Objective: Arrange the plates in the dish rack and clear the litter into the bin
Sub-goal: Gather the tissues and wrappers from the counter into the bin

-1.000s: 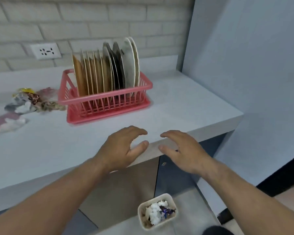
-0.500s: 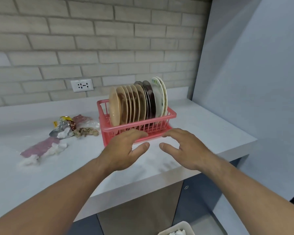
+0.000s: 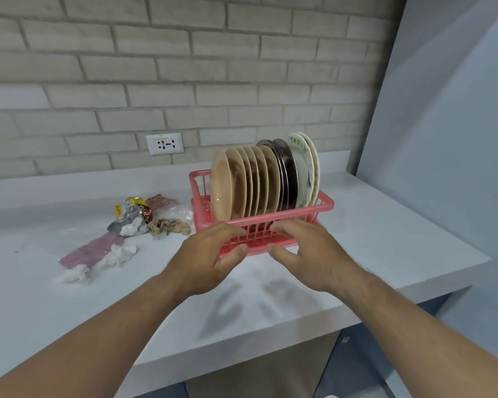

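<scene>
plates (image 3: 265, 179) and litter (image 3: 144, 219) both sit on the pale grey counter (image 3: 385, 225), the biggest thing in front of me, which runs along a brick wall (image 3: 184, 67) and ends at a plain blue panel (image 3: 443, 139) on the right. on the counter, toward the back right, is the red dish rack (image 3: 325, 203). the plates stand in it on edge in a tight row: tan ones on the left, two dark ones after them, white patterned ones at the right end.

my left hand (image 3: 204, 254) and right hand (image 3: 308, 251) are out side by side at the near wall of the rack. both are empty, palms down, fingers loosely curved and spread, thumbs pointing at each other. their shadows lie on the counter below them. i can't tell whether my fingertips touch the rack.

left of the rack is the litter: a long pink wrapper (image 3: 89, 251) with white tissue (image 3: 121, 252) bunched against it. behind that, foil and coloured wrappers are heaped together, and crumpled brown paper (image 3: 170, 226) lies just beside the rack. a white socket (image 3: 164, 143) is set in the wall above the heap.
</scene>
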A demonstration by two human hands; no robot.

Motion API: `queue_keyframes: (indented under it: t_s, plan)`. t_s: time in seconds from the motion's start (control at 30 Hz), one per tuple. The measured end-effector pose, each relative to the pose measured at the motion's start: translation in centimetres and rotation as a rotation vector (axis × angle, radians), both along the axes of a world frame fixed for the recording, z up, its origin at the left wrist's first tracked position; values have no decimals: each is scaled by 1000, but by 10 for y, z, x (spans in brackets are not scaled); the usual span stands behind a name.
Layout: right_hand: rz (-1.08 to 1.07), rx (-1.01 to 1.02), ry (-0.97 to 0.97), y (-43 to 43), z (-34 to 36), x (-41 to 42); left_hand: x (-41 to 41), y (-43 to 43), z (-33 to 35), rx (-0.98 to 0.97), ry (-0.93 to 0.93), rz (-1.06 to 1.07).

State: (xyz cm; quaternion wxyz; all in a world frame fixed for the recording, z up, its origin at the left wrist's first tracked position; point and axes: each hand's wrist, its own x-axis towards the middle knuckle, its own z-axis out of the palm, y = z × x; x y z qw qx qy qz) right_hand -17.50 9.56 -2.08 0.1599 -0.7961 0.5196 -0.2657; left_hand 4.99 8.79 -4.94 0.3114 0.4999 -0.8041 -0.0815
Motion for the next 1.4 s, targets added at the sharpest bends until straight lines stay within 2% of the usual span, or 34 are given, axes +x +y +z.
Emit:
queue_keyframes:
  t_s: [0.27,0.37,0.57,0.63,0.7,0.8,0.93,1.03,1.2,1.4]
  plan:
    - [28,-56,5,-38,13,91,89,-44,3,-60,36,22]
    - [19,-81,7,-57,12,142,139,-71,4,-27,11,29]
    - [-19,-36,125,-104,-9,230,230,-125,-1,-1,-17,77]
    - [-29,20,217,-118,-21,251,247,-138,-9,17,-49,103]
    - [-37,78,285,-131,-36,265,257,-148,-20,35,-103,119]
    - [-46,158,258,-147,-58,276,260,-155,-36,60,-143,125]
    - [-77,155,296,-176,-81,297,264,-164,-52,59,-103,111]
    - [-127,231,305,-190,-99,316,266,-168,-61,48,-75,145]
    - [-178,126,370,-179,-126,320,267,-167,-70,8,-71,171]
    - [-119,234,316,-166,-119,298,254,-164,-75,63,-147,152]
